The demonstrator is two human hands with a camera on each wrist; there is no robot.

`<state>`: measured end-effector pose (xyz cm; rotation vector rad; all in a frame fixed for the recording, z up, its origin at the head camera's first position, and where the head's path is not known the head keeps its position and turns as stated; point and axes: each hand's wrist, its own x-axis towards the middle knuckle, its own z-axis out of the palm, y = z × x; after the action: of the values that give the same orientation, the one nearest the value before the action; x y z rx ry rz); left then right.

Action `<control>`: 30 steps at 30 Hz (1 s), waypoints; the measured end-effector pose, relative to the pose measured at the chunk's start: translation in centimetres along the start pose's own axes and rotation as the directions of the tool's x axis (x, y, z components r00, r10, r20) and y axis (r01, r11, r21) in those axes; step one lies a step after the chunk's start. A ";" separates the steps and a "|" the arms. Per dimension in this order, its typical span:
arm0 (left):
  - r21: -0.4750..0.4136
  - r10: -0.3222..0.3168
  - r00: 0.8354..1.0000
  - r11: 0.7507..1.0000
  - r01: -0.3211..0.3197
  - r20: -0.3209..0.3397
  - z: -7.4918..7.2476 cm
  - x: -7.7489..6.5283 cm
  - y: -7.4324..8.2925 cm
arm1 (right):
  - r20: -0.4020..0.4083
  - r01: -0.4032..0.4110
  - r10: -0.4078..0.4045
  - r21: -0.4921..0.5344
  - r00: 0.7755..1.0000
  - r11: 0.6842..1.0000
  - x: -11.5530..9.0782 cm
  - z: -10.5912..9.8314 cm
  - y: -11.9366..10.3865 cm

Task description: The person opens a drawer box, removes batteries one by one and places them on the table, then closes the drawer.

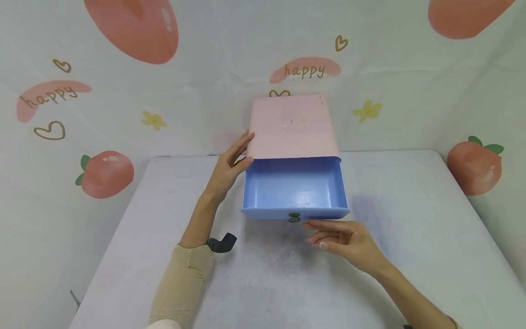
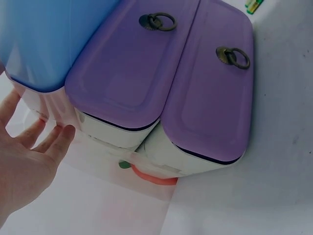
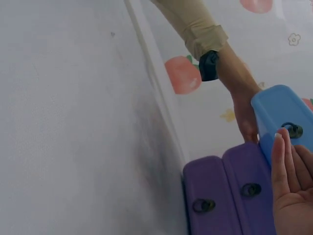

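A small drawer unit has a pink top casing (image 1: 292, 125), and its blue drawer (image 1: 296, 183) is pulled out, with nothing seen inside. On the drawer's front hangs a dark metal ring pull (image 1: 294, 217). My left hand (image 1: 231, 167) rests against the casing's left side, fingers extended. Just right of the ring pull is my right hand (image 1: 345, 240), its fingers fairly straight and gripping nothing; whether a fingertip touches the ring or drawer front I cannot tell. Beneath the blue drawer, two purple drawers (image 2: 127, 63) with ring pulls are closed.
The unit stands on a whitish table (image 1: 263, 283) near a printed backdrop (image 1: 205, 91). A small green and yellow object (image 2: 254, 6) lies at the edge of the left wrist view. A dark strap mount (image 1: 223, 243) sticks out from the left forearm.
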<state>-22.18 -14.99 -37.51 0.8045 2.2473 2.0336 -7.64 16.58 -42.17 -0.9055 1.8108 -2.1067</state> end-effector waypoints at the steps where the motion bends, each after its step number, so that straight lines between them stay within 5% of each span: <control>1: 0.001 0.000 1.000 1.000 0.000 -0.001 0.0 0.0 0.1 | 0.007 -0.009 0.009 0.011 1.000 1.000 0.1 0.1 0.0; 15: -0.007 -0.001 1.000 1.000 0.001 -0.003 0.0 0.1 0.0 | 0.012 -0.123 0.123 0.110 0.992 0.986 0.8 1.2 0.6; 30: 0.004 0.006 1.000 1.000 -0.006 -0.003 0.0 0.2 -0.1 | -0.044 -0.096 0.104 0.154 0.994 0.983 2.4 3.3 1.6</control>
<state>-22.36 -14.98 -37.55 0.8097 2.2544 2.0341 -7.97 12.32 -42.76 -0.7137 1.6550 -2.1886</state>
